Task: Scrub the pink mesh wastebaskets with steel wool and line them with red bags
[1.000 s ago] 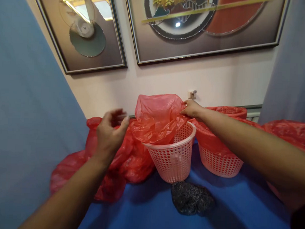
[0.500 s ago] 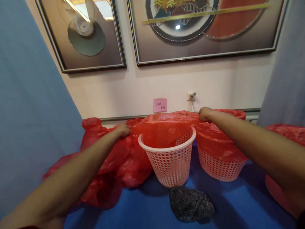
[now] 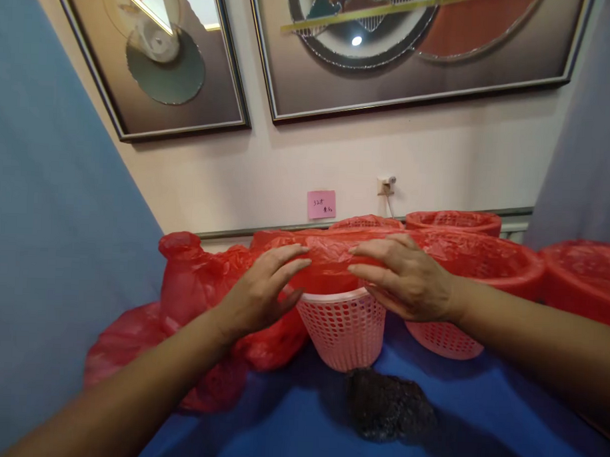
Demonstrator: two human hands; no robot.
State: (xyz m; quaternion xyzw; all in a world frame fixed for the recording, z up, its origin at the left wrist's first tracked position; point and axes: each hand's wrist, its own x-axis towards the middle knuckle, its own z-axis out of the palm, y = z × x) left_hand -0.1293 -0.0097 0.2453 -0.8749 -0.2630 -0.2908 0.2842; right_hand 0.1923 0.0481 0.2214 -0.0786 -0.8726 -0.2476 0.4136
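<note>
A pink perforated plastic basket [image 3: 342, 326] stands on the blue table [image 3: 288, 428], lined with a red plastic bag [image 3: 328, 259]. My left hand [image 3: 260, 293] and my right hand [image 3: 408, 279] both rest on the bag at the near rim of the basket, one on each side. The fingers of both hands are stretched out and pressed flat on the red film. The thumbs go under the rim's edge and are partly hidden.
A heap of red plastic bags [image 3: 192, 304] lies left of the basket. More lined baskets [image 3: 454, 260] stand right and behind. A dark grey lumpy bundle [image 3: 389, 405] lies in front. Framed pictures [image 3: 416, 52], a pink note [image 3: 320, 204] and a socket are on the wall.
Both hands came from the far sides of the bag's mouth to the near rim of the basket and now lie flat on it. The bag went from raised to stretched over the rim.
</note>
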